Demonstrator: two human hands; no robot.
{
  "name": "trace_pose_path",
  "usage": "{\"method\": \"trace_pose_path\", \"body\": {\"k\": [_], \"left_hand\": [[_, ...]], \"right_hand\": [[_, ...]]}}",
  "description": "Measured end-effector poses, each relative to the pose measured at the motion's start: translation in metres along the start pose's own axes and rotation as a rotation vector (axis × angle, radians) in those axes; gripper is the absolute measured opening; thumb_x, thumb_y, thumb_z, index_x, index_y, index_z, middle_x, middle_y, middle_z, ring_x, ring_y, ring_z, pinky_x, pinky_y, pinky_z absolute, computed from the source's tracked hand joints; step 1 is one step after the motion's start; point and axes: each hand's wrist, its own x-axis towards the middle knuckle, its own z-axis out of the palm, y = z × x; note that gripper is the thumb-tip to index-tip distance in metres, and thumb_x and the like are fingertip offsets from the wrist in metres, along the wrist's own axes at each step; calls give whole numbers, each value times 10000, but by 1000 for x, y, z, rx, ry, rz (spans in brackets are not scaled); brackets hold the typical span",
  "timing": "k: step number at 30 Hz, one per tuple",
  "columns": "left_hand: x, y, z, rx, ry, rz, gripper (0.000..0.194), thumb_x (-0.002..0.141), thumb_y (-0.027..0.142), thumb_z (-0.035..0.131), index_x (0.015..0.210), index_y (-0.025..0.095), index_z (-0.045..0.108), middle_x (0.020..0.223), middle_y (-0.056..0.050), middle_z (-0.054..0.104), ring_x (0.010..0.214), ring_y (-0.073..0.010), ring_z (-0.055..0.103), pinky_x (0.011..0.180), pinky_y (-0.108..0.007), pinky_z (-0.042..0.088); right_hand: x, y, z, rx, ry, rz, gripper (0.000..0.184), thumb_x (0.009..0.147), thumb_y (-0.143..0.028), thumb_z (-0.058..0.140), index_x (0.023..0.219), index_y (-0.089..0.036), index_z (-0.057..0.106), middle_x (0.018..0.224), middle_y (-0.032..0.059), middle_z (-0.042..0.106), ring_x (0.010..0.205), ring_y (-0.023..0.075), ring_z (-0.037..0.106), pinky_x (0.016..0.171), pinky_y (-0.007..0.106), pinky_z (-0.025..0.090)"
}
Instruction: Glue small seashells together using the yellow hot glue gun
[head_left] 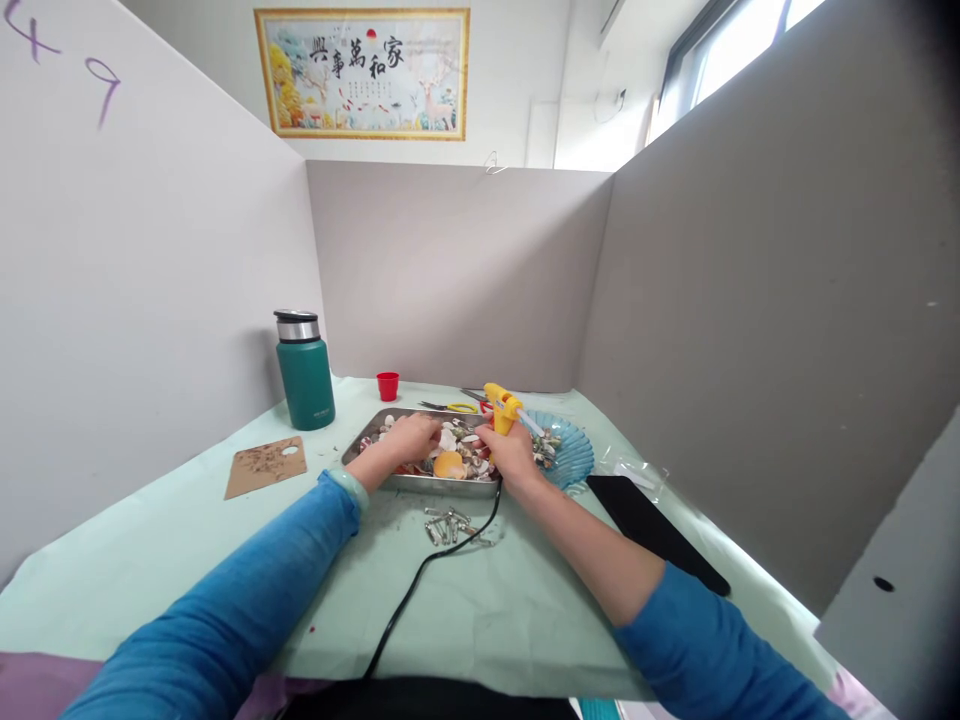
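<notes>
My left hand [415, 438] reaches over a metal tray [431, 485] full of mixed seashells, its fingers bent together and pointing down. Whatever lies between those fingertips is too small to make out. Wrapped round the handle of a yellow hot glue gun [501, 408], my right hand [513, 453] is at the tray's right side. A clear glue stick [532, 423] juts from the gun's back, and its black cord [427, 562] runs down towards me. An orange shell [449, 465] stands out in the tray between my hands.
Metal clips [451, 527] lie before the tray. A blue dish [574, 450] with small shells is at right, near a black flat object [649, 525]. Behind are yellow-handled pliers [459, 408] and a red cup [388, 386]. A green bottle [305, 375] and brown card [266, 466] stand left.
</notes>
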Motion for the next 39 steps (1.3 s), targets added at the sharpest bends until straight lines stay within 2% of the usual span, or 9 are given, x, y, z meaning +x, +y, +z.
{"method": "trace_pose_path", "body": {"k": [4, 10, 16, 21, 25, 30, 32, 36, 39], "left_hand": [[-5, 2, -9, 77, -69, -29, 204, 748, 213, 490, 813, 204, 684, 865, -81, 693, 828, -227, 623, 710, -294, 434], [-13, 10, -28, 77, -207, -9, 289, 758, 383, 497, 850, 213, 711, 829, -76, 706, 787, -225, 628, 699, -294, 427], [-13, 4, -37, 44, -287, 8, 222, 701, 290, 546, 818, 224, 723, 806, -35, 715, 729, -182, 620, 639, -242, 411], [-13, -8, -39, -40, -293, -13, 259, 653, 99, 546, 811, 198, 725, 850, -37, 723, 779, -165, 629, 695, -223, 430], [-13, -12, -44, -379, -311, -122, 312, 608, 13, 549, 849, 143, 700, 857, -67, 716, 789, -171, 639, 695, -243, 467], [-10, 2, -37, -1100, -149, -202, 232, 607, 107, 669, 837, 133, 663, 877, -63, 694, 775, -154, 632, 729, -292, 513], [-8, 9, -30, -1306, -116, -226, 261, 580, 142, 727, 832, 130, 661, 849, -59, 689, 745, -147, 629, 746, -316, 520], [-6, 18, -16, -1427, -68, -241, 300, 549, 168, 785, 821, 119, 669, 805, -55, 680, 705, -142, 630, 759, -325, 522], [-7, 21, -15, -1466, -26, -258, 309, 539, 172, 804, 814, 117, 673, 828, -55, 677, 719, -144, 636, 783, -327, 519]], "right_hand": [[0, 0, 0, -14, 5, -5, 295, 601, -212, 596, 875, -193, 487, 613, -56, 539, 509, 123, 569, 399, 196, 416], [2, 2, -1, -36, 8, -1, 304, 606, -212, 590, 895, -188, 498, 609, -44, 548, 488, 121, 558, 386, 199, 417], [6, 8, -2, -59, -16, -29, 305, 610, -192, 575, 907, -196, 504, 624, -47, 543, 510, 129, 579, 388, 207, 443], [8, 11, -2, -106, -49, -25, 278, 629, -190, 577, 902, -206, 522, 650, -26, 568, 531, 150, 602, 406, 237, 473], [8, 11, -3, -133, -69, -37, 252, 639, -196, 587, 886, -202, 532, 648, -28, 575, 519, 146, 601, 411, 240, 474], [8, 11, -2, -180, -109, -43, 256, 647, -226, 620, 887, -185, 539, 596, -30, 580, 457, 131, 571, 398, 228, 447], [9, 12, -2, -183, -167, -53, 262, 654, -241, 629, 892, -183, 537, 559, -37, 566, 438, 127, 557, 401, 227, 442], [11, 13, -2, -172, -228, -65, 265, 652, -248, 641, 885, -182, 536, 587, -35, 568, 440, 113, 550, 403, 217, 427], [11, 12, -3, -159, -223, -62, 275, 643, -234, 642, 889, -181, 528, 629, -27, 580, 446, 106, 546, 399, 211, 416]]}}
